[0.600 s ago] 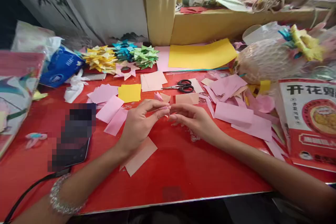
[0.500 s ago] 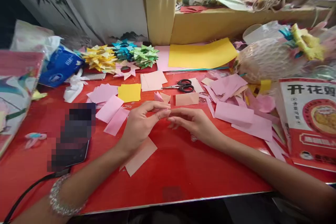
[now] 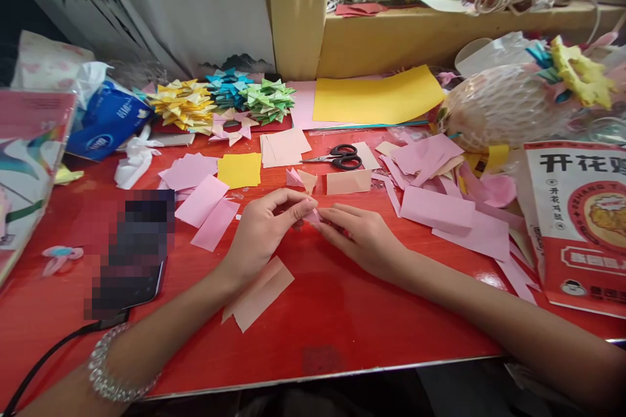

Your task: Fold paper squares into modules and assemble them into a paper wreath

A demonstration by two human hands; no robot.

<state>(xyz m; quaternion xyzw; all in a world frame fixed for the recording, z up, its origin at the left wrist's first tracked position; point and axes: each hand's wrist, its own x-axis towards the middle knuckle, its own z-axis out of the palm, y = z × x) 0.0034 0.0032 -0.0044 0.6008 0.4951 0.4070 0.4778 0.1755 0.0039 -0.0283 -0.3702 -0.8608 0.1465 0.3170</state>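
Note:
Over the middle of the red table, my left hand (image 3: 267, 225) pinches a small folded pink paper (image 3: 313, 215) between thumb and forefinger. My right hand (image 3: 364, 234) meets it from the other side, its fingertips closed at the paper's right edge. Most of the paper is hidden by the fingers. Just beyond the hands stand small folded pink and peach pieces (image 3: 302, 179) and a creased peach strip (image 3: 349, 182). Below my left wrist lies a folded peach sheet (image 3: 264, 293). Black-handled scissors (image 3: 345, 158) rest farther back.
Pink squares (image 3: 190, 172) and a yellow stack (image 3: 239, 170) lie left; pink sheets (image 3: 437, 208) spread right. Folded paper stars (image 3: 183, 104) stand at the back. A phone (image 3: 134, 254) with a cable lies left, a red-and-white snack bag (image 3: 580, 228) right.
My fingers have shifted slightly on the paper, and more of its pink now shows between them. My right hand has turned flatter, its fingers drawn together. The view has moved a little.

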